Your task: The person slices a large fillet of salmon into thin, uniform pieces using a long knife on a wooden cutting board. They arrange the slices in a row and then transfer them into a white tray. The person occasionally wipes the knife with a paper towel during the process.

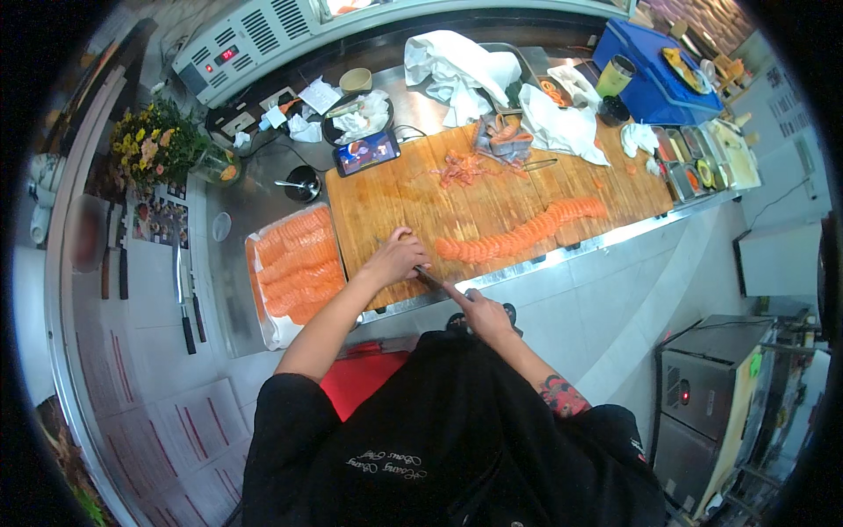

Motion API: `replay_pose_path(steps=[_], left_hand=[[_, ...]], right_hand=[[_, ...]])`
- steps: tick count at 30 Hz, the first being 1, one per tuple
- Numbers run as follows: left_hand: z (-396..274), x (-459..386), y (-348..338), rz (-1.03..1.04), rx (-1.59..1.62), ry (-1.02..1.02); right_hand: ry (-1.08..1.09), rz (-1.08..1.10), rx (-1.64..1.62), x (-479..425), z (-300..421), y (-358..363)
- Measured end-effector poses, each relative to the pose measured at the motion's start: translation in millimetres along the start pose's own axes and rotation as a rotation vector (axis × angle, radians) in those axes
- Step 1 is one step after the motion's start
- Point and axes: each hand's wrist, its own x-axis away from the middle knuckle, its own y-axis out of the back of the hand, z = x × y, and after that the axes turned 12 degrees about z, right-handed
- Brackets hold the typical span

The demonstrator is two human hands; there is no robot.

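Note:
My right hand point(487, 317) grips the handle end of a long knife point(429, 277) above the near edge of a wooden cutting board point(395, 197). The blade slants up and left, passing beneath my left hand point(398, 255), with a narrow end showing past the knuckles. Whether my left fingers pinch the blade or only rest over it is hidden. Just right of this hand, overlapping slices of salmon point(514, 244) form a long curved row. To the left of the board, a lined tray point(271, 339) holds several rows of sliced salmon point(299, 263).
Salmon trimmings point(459, 169) and fish skin point(504, 141) lie toward the board's back, near white cloths point(560, 125). A phone point(367, 153) leans at the back left, by a small black bowl point(303, 184) with a spoon. Ingredient pans point(691, 155) and a blue box point(649, 72) stand right.

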Motion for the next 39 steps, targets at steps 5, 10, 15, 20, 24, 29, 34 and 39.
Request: replay_pose_path(steps=[5,10,15,20,24,29,34,39], left_hand=[[0,2,-6,0.011,-0.005,0.021],[0,1,-7,0.011,0.006,0.025],[-1,0,-4,0.015,0.01,0.019],[0,-1,-5,-0.012,0.011,-0.005],[-1,0,-9,-0.019,0.001,0.007],[-1,2,-11,-0.027,0.034,0.004],[-3,1,-8,0.064,0.235,0.114],[10,1,-22,-0.032,0.486,0.09]], right_hand=[[-0.01,0.001,0.026,8,-2,-1],[-0.038,0.004,0.054,20,-6,-3],[-0.054,0.021,0.034,30,-9,0],[-0.088,0.042,0.021,39,-16,-7],[-0.107,0.056,0.008,50,-13,-1],[-0.128,0.074,0.004,75,-10,12],[-0.153,0.113,-0.02,115,-15,34],[-0.133,0.083,-0.151,166,-48,64]])
